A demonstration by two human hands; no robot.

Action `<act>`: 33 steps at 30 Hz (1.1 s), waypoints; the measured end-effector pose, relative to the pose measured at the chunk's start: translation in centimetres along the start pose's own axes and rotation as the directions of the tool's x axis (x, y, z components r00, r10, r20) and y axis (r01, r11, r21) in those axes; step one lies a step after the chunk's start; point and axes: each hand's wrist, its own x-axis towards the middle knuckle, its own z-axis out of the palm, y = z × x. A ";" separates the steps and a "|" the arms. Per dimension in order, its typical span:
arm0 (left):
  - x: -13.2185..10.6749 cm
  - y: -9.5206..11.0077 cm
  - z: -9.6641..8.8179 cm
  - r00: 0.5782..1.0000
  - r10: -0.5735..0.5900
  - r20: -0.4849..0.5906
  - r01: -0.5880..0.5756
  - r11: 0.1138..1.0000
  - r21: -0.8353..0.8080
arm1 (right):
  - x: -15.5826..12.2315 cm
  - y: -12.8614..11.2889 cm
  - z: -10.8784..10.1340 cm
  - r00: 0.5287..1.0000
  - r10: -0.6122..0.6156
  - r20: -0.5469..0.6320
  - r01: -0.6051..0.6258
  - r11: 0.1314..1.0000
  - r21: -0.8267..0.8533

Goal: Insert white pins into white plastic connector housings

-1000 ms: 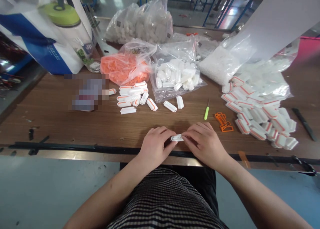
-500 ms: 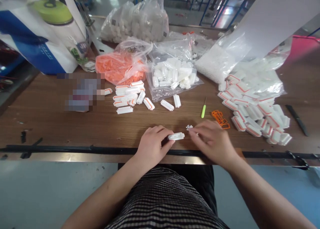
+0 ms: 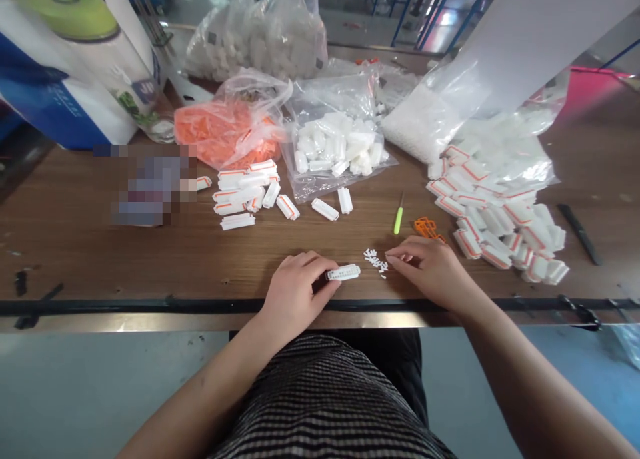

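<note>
My left hand (image 3: 295,289) rests near the table's front edge, its fingers and thumb gripping a white plastic strip (image 3: 343,272) with small holes along it. My right hand (image 3: 430,269) lies to the right, holding nothing visible, with its fingertips beside a scatter of tiny white plastic bits (image 3: 375,260). Those bits sit on the wooden tabletop (image 3: 100,259) between my two hands. The hidden part of the strip is behind my left fingers.
White parts with orange edging (image 3: 245,195) lie loose ahead, and a larger pile (image 3: 495,225) lies to the right. Behind them stand plastic bags of white and orange parts (image 3: 335,139). A green-handled pick (image 3: 398,215), orange frames (image 3: 426,227) and a dark blade (image 3: 579,233) also lie there.
My right hand has moved off the strip to the right, and small white bits now lie on the table between my hands. The view has also shifted slightly left.
</note>
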 end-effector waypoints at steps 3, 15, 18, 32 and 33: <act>0.0 0.0 0.0 1.000 0.002 -0.001 -0.002 1.000 0.000 | 0.1 0.2 -0.4 0.995 -0.098 0.018 0.099 0.994 -0.049; -0.1 -0.2 0.1 1.000 0.016 -0.001 -0.016 1.000 0.005 | -0.6 0.5 -0.8 1.000 0.027 0.011 -0.027 1.000 0.004; -0.1 -0.2 0.0 1.000 0.021 0.000 -0.021 1.000 0.005 | -0.4 0.5 -0.5 1.000 0.012 0.024 -0.012 1.000 0.006; 0.0 0.2 0.0 1.000 0.002 0.010 -0.002 1.000 0.025 | -0.6 -0.7 -0.3 0.997 0.063 -0.032 -0.065 0.996 -0.062; 0.0 0.2 -0.1 1.000 -0.003 0.015 0.003 1.000 0.026 | -0.5 -1.1 -0.3 0.997 0.071 -0.041 -0.072 0.997 -0.019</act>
